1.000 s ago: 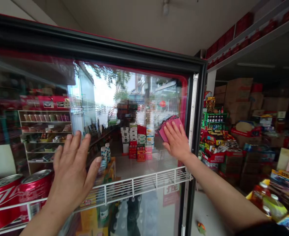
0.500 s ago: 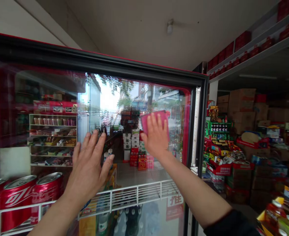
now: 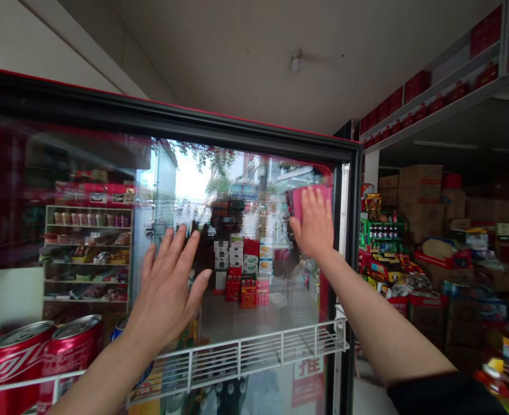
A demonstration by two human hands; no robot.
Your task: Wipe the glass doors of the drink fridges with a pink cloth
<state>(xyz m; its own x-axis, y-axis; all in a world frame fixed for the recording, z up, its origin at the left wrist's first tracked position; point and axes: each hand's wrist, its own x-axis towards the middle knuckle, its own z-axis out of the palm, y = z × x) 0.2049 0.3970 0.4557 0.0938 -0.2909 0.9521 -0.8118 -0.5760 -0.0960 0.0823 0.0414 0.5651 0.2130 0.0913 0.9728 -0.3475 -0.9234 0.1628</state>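
The glass pane (image 3: 280, 311) is bounded above by a thick black frame (image 3: 219, 129) with a thin red line along its top edge; the frame slopes down to the pane's upper right corner, then drops as a dark upright with a pale strip (image 3: 345, 202) on its inner side. Below the hands a white wire rack (image 3: 238, 358) crosses the pane and ends at that upright, with red cans (image 3: 21, 351) standing behind its rail at the left. Between these edges a broad stretch of glass separates the two hands, covered in reflections and shop goods, while the margin from the cloth to the right edge is narrow. The cloth (image 3: 297, 202) is pink, roughly square where it shows, with a darker band down its left side; its outline is slightly blurred. It lies against the pane near the upper right corner, just inside the right edge. The right hand (image 3: 317, 225) is laid flat over it, fingers straight and close together, pressing rather than wrapping it; pink shows beyond the fingertips and to their left. The left hand (image 3: 165, 288) is spread, thumb wide, palm toward the glass, well apart from the cloth; whether it touches the pane cannot be told.
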